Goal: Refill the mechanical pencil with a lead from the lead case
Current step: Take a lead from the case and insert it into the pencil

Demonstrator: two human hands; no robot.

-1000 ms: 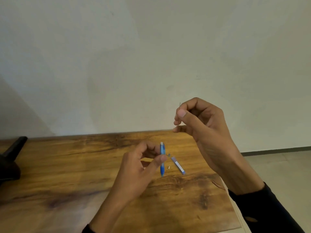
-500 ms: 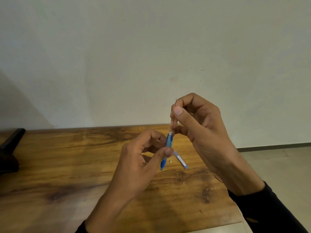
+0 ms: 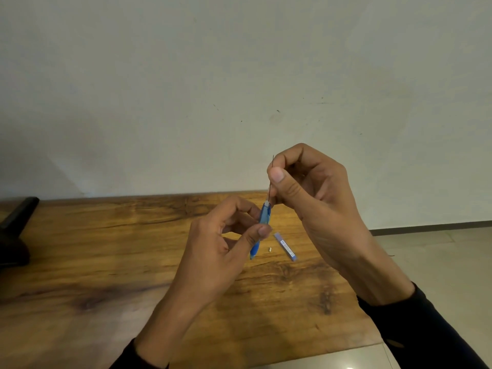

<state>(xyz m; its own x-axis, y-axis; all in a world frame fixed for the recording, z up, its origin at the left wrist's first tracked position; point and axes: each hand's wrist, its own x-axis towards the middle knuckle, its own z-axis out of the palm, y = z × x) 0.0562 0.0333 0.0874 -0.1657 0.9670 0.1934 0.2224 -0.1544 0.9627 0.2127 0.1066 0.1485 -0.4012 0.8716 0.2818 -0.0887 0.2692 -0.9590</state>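
My left hand (image 3: 218,251) holds the blue mechanical pencil (image 3: 263,219) nearly upright above the table, its open top end upward and its tip pointing down. My right hand (image 3: 314,198) pinches a thin dark lead (image 3: 272,166) between thumb and forefinger. The lead stands vertical, with its lower end at the pencil's top opening. The lead case (image 3: 285,246), a slim blue-grey box, lies flat on the wooden table (image 3: 106,262) just right of the pencil. A tiny white piece (image 3: 270,249), perhaps the pencil's eraser or cap, lies between the pencil and the case.
A dark object (image 3: 13,230) sits at the table's far left edge. A pale wall rises behind the table. Tiled floor (image 3: 439,262) shows to the right, past the table's right edge.
My two hands came together: the pencil rose and tilted upright, and my right hand brought the lead down until its end met the pencil's top opening.
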